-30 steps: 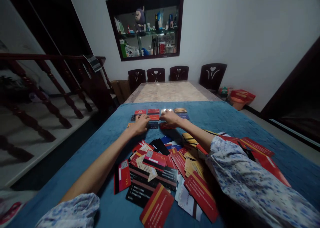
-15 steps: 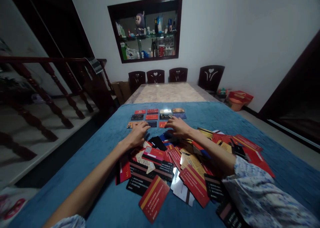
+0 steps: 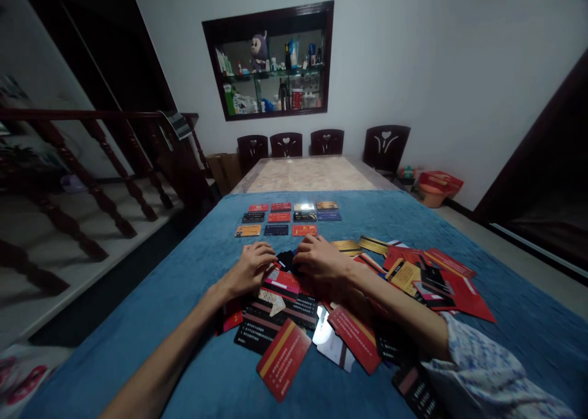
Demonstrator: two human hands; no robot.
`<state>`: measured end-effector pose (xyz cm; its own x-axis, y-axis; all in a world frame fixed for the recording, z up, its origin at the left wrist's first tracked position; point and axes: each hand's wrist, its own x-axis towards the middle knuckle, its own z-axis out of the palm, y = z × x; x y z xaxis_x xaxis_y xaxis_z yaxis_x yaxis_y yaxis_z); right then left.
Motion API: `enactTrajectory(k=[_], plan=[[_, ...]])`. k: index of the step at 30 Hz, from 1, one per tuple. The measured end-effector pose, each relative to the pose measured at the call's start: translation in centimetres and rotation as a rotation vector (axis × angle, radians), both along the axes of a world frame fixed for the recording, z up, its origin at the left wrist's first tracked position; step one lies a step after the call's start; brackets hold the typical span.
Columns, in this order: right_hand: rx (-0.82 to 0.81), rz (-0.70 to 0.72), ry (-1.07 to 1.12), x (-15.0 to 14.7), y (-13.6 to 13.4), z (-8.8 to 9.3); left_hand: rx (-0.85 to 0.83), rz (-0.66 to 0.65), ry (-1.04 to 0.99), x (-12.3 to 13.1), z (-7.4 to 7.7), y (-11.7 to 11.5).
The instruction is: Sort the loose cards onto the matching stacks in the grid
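The left hand and right hand, fingers narrowly bent, whether gripping I cannot tell, flank flat black plastic cards on a multicoloured card heap, well short of the blue-cloth-covered surface's far edge.

11 cards flat in 3 rows, messy overlapping card pile nearer, mostly red and black

This is a home dining room: beyond the hands, chairs stand by the surface, a niche holds a plush toy; a banister runs left of the hands.
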<state>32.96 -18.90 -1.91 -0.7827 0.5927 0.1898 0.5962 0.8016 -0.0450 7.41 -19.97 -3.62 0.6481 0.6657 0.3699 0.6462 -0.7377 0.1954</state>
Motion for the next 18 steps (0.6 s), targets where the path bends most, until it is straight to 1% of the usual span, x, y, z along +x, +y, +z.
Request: enactTrajectory(k=[5, 12, 18], plan=[[-0.014, 0.091, 0.014, -0.9, -1.1, -0.4, -0.049, -0.068, -0.011, 0.1, 0.8, -1.5], [-0.033, 0.13, 0.006, -1.2, -1.9, -0.5, -0.12, -0.136, 0.039, 0.2, 1.1, -2.6], [-0.031, 0.134, 0.012, -1.0, -1.7, -0.7, -0.158, -0.138, 0.047, 0.3, 1.3, -3.0]])
